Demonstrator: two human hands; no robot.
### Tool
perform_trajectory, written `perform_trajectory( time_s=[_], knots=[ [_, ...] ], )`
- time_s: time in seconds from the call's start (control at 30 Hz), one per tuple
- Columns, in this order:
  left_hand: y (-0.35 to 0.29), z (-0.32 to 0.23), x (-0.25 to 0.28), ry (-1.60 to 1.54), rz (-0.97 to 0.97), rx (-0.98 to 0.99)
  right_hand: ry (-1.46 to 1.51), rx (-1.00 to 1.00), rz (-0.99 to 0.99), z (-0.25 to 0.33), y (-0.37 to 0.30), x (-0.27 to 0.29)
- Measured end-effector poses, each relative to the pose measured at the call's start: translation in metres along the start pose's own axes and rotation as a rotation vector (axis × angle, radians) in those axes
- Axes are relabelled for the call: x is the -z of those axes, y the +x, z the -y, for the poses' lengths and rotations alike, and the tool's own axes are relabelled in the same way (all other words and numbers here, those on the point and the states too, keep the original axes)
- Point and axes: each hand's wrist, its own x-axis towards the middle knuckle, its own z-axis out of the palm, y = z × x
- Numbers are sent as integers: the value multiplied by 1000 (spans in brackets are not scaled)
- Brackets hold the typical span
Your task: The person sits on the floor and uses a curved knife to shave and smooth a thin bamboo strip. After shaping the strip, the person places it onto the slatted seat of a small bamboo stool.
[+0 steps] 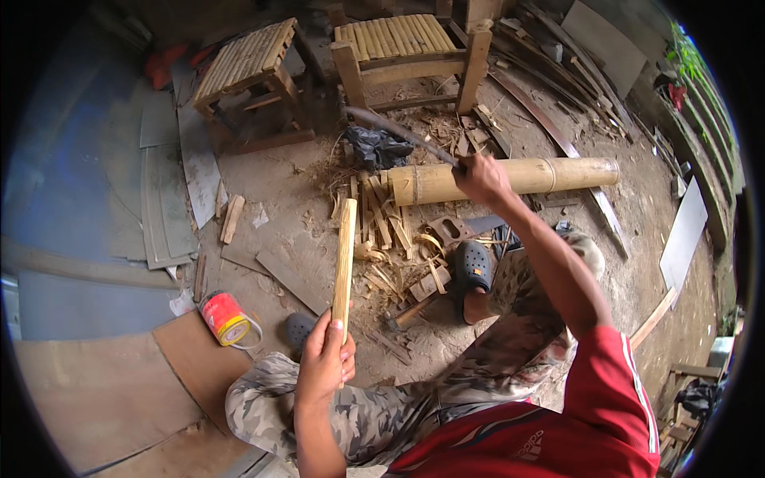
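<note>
My left hand [325, 354] is wrapped round the lower end of a split bamboo strip [344, 255], which it holds nearly upright in front of me. Away to the right, my right hand [483, 180] is closed round the grip of a long, dark-bladed machete [402, 131]. Its blade points to the far left, well apart from the strip. Behind and under the right hand, a thick bamboo pole [538, 175] lies across the floor. Bamboo offcuts and shavings [390, 215] are heaped by the pole's left end.
Two bamboo-topped stools [247, 60] [394, 38] stand at the back. A black plastic bag [378, 148], a handsaw [456, 229] and a hammer [413, 312] lie on the floor. At left is a red and yellow can [225, 319]; scrap wood [558, 72] fills the back right.
</note>
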Motion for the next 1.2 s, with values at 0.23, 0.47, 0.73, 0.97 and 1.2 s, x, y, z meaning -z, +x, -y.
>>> perform_trajectory(
  time_s=[0.23,0.47,0.73,0.97,1.2],
  knots=[
    [16,19,-9,-80,20,19,17,389,148,60,-101,-32],
    [24,34,-2,-500,191,107,29,666,149,83,-135,-40],
    [15,32,-20,-240,12,13,-45,637,232,88,-117,-30],
    [20,28,-26,48,-147,-30,72,793,5,71,-109,-50],
    [20,27,-24,61,-142,3,4,376,-29,50,-59,-37]
  ],
)
